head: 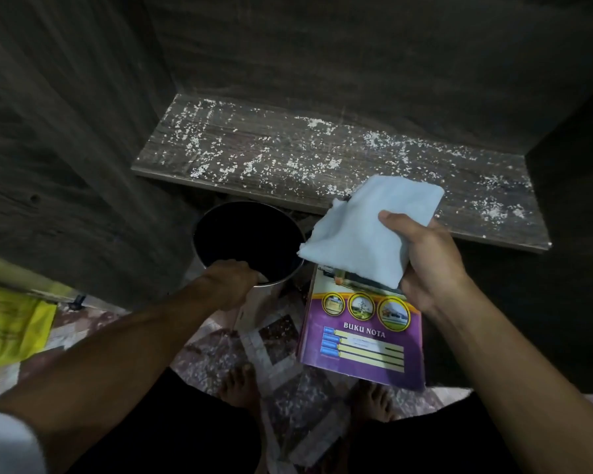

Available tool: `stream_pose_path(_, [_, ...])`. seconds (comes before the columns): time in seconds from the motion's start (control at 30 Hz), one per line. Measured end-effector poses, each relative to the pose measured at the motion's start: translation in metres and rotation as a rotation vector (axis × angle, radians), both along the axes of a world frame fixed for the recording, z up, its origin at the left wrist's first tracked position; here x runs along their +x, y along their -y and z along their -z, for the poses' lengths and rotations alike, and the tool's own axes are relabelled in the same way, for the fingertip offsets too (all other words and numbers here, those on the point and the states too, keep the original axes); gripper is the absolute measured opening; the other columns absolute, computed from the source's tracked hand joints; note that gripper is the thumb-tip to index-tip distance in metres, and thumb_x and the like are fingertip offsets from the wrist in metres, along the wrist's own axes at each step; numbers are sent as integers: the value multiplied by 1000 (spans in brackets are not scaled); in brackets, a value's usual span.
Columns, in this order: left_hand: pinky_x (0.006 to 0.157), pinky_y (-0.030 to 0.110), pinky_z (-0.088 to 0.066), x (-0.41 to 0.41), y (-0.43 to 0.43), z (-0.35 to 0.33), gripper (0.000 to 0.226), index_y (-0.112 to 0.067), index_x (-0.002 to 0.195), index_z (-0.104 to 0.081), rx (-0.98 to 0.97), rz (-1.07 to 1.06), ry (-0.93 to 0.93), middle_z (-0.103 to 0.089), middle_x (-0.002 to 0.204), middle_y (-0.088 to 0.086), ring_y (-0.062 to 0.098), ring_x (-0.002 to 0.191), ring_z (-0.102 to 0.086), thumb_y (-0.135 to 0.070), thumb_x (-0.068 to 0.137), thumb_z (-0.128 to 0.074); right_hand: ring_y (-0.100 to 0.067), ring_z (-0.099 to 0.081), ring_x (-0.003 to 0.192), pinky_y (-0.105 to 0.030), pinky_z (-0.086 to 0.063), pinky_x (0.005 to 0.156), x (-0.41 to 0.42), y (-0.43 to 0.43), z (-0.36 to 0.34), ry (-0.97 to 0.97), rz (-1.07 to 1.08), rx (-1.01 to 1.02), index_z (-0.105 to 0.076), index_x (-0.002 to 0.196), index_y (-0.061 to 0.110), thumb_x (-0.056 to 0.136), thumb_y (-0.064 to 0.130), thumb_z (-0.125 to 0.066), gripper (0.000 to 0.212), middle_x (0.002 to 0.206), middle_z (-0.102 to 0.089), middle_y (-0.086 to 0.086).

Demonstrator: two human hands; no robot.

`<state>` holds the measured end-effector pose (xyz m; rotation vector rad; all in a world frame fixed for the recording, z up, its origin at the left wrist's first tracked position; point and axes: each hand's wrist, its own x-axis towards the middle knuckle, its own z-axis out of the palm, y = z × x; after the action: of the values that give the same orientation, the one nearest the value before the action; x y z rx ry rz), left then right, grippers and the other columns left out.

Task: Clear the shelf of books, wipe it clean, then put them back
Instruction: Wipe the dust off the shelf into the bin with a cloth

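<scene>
While the shelf (322,155) sits bare of books and speckled from end to end with white crumbs (317,123), the head camera looks down on a person standing square before it. The right hand (432,265) holds a folded pale-blue cloth (367,227) just above the shelf's front edge, toward its right end. The thumb presses on top and the other fingers curl underneath, so the cloth is pinched between them and most of it fans out past the thumb toward the board.

The left hand (230,282) is down at a round metal pot (281,280) below the front edge near the left end, fingers hooked over its near rim, gripping it.

To my eye this is the wiping step. The smart way is to bring the pot's mouth right under the front edge, lay the cloth flat at a back corner, and drag the crumbs forward in long strokes so they drop in, not onto the tiled floor (281,336).

One purple notebook (363,333), marked BUKU NOTA, lies low beneath the right hand, off the shelf. Whether it rests on the floor or on other books, I can't tell.
</scene>
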<state>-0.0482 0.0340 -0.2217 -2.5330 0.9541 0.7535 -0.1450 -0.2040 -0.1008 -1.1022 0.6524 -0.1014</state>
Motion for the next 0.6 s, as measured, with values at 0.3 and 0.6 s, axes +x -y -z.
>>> stream_pose_path(0.3, [91, 32, -45, 3, 1, -39, 30, -21, 119, -62, 20, 174, -12, -60, 125, 6, 25, 113, -58, -19, 91, -52, -26, -74, 94, -40, -60, 69, 12, 31, -34, 9, 101, -115, -61, 121, 9, 92, 10, -64, 29, 108, -74, -10])
stream_pose_path(0.6, [89, 33, -52, 8, 10, -69, 30, -22, 111, -66, 46, 273, 23, -65, 117, 5, 26, 109, -63, -20, 84, -54, -21, -72, 87, -31, -59, 59, 45, 98, -74, -145, 315, -382, -53, 131, 11, 87, 16, -70, 47, 108, -69, -7])
